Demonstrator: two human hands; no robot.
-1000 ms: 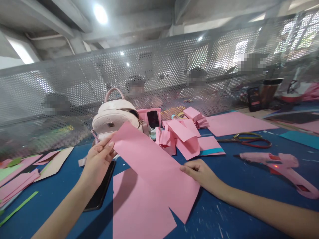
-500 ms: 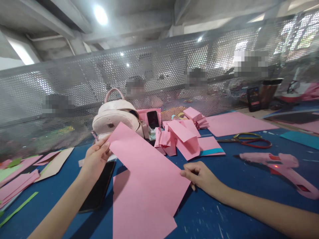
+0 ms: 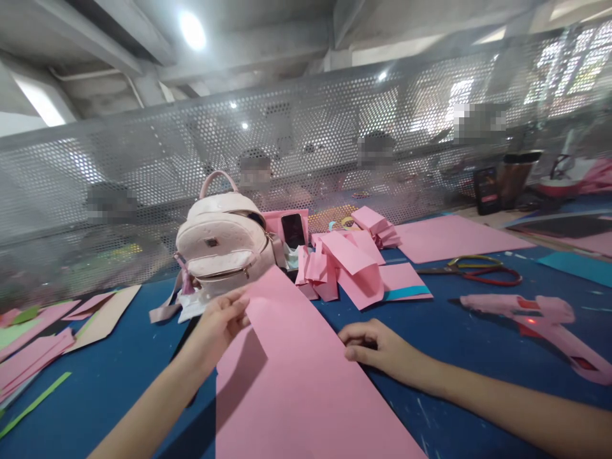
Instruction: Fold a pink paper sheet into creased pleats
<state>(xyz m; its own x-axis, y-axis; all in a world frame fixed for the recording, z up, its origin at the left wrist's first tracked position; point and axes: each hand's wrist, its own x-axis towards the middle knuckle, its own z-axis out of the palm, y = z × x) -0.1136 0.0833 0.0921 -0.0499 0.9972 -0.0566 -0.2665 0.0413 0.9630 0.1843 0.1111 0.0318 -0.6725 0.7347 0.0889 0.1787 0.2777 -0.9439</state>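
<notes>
The left hand (image 3: 220, 320) pinches the far left corner of a pink sheet (image 3: 306, 389) between thumb and fingers, lifting that corner off the blue table (image 3: 459, 338) while the rest of the sheet slopes down toward the person and runs out of the bottom of the view. The right hand (image 3: 375, 347) sits curled at the sheet's right edge, knuckles up; whether it grips the edge or only rests beside it I cannot tell

The likely trouble is the single-corner hold: thin paper lifted by one pinch can buckle or crease near the fingers, and if the right hand is not really pinning the edge, the sheet may swing and lie crooked. The bag (image 3: 222, 245) stands just beyond the raised corner, so a push forward could catch the corner on it and bend it. The glue gun (image 3: 535, 319) lies near the right forearm with a red light showing, so it looks hot; a wide sweep of that arm risks a burn or a smear. The scissors (image 3: 478, 269) lie farther off, less of a worry
</notes>
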